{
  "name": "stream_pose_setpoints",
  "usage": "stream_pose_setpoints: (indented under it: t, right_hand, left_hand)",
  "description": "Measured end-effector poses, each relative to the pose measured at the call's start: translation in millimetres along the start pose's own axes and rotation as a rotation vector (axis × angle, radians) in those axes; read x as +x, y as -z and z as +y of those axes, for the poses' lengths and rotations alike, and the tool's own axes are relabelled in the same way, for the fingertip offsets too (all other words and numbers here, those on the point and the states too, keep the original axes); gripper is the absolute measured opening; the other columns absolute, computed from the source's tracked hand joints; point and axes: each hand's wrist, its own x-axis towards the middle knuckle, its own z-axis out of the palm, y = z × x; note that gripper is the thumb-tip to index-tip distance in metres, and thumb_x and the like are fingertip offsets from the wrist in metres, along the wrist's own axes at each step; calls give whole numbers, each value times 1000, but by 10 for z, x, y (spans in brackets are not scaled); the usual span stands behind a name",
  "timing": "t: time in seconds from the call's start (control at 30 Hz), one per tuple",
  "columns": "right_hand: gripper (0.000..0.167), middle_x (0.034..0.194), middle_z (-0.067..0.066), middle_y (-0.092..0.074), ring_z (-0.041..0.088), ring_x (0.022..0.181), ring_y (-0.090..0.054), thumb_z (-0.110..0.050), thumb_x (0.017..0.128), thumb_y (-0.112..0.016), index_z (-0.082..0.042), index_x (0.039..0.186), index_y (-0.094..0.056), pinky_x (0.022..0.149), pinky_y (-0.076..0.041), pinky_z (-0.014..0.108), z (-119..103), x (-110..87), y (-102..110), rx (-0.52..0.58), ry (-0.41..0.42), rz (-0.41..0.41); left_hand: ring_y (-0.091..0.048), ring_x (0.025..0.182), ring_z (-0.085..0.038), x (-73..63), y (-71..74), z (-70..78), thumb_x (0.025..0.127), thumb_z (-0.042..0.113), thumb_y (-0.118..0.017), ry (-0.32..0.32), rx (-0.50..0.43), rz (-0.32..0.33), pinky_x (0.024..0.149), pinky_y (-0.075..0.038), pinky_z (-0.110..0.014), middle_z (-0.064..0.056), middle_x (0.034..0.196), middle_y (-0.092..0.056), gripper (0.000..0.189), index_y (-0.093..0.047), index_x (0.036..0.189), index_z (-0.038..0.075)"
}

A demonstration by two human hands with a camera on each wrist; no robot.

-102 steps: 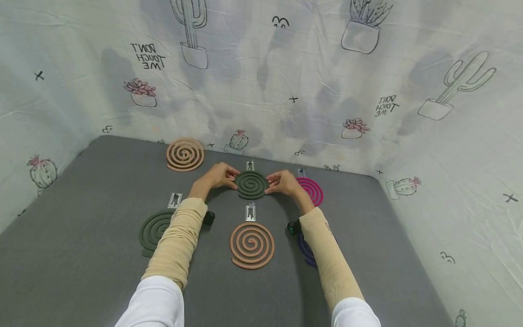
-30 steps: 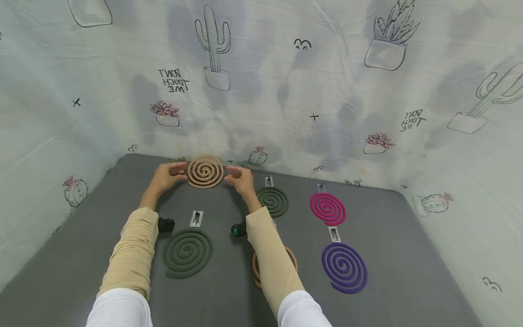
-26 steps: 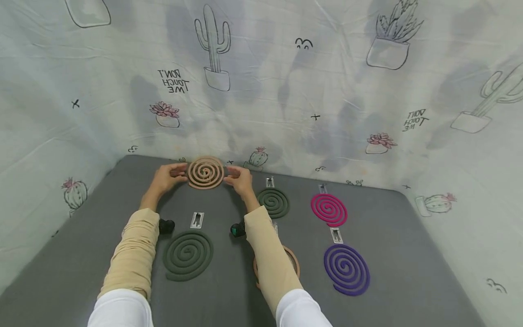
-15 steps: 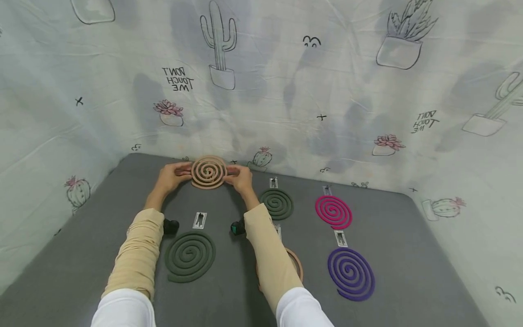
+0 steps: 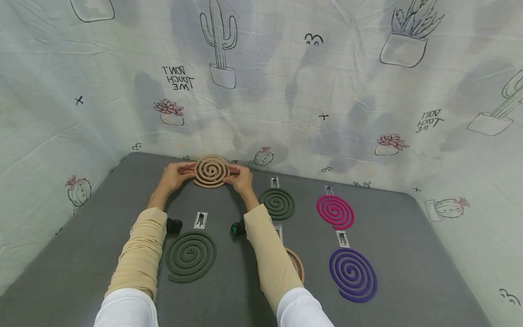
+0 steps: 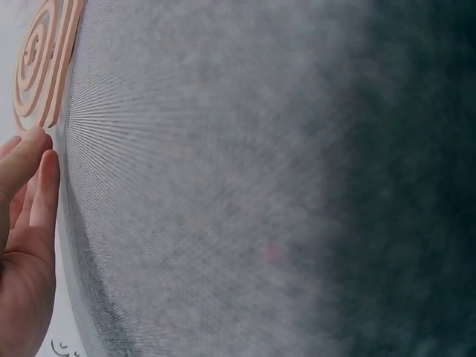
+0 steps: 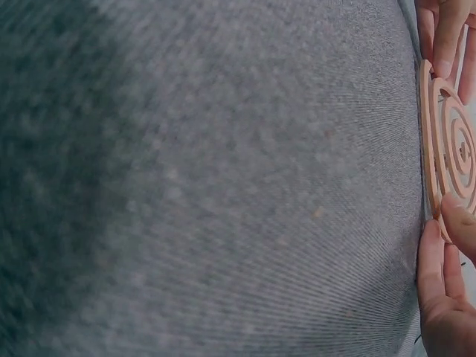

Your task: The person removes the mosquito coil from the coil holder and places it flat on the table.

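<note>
A tan mosquito coil (image 5: pixel 211 171) is at the back left of the grey table, by the patterned cloth wall. My left hand (image 5: pixel 173 178) pinches its left edge, while my right hand (image 5: pixel 242 180) pinches the right edge. In the right wrist view, the right thumb lies over the coil (image 7: pixel 448 141) with fingers behind it. The left wrist view shows the left fingertips at the rim of the coil (image 6: pixel 46 67). Whether the coil is lifted or still touches the table, I cannot tell.
Two dark green coils (image 5: pixel 190 256), a pink coil (image 5: pixel 335 212) and a purple coil (image 5: pixel 353 274) lie on the table (image 5: pixel 229 299). Another tan coil (image 5: pixel 298 263) is partly hidden under my right forearm. Small metal coil stands (image 5: pixel 200 220) lie above several coils.
Both hands have left the middle dark green coil and gone to the back left tan coil. Within the last second they closed in on its edges. The view has shifted slightly.
</note>
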Motion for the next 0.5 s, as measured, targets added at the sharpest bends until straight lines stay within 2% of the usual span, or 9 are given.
stream_pose_setpoints:
  t: [0.07,0.17,0.27,0.5]
  right_hand:
    - [50,110,13,-70,23,90,-70,0,72,-79,-8,120,-67,70,-58,23,-5,-6,-1,1,-10,0]
    - [51,111,12,-69,22,89,-70,2,72,-79,-9,120,-67,68,-58,22,-10,-16,-3,14,-31,7]
    - [53,111,13,-69,23,90,-69,4,70,-79,-8,121,-66,68,-58,22,-7,-23,-4,36,-28,8]
    - [57,109,13,-70,23,90,-70,7,66,-81,-6,119,-67,68,-58,22,14,-14,-4,67,-4,6]
  left_hand:
    - [-62,105,-42,-3,-1,4,88,0,-64,3,-6,-7,75,-49,-7,-30,115,-62,40,-56,126,-10]
    - [-62,105,-40,-7,0,10,89,3,-64,8,8,-9,82,-54,-21,-29,116,-61,40,-56,127,-9]
    - [-62,106,-39,-7,-1,1,89,4,-64,19,6,-10,87,-55,-32,-28,117,-62,41,-56,128,-7]
    - [-62,107,-38,1,2,-41,90,6,-63,49,10,-22,86,-55,-31,-25,117,-63,41,-55,130,-4]
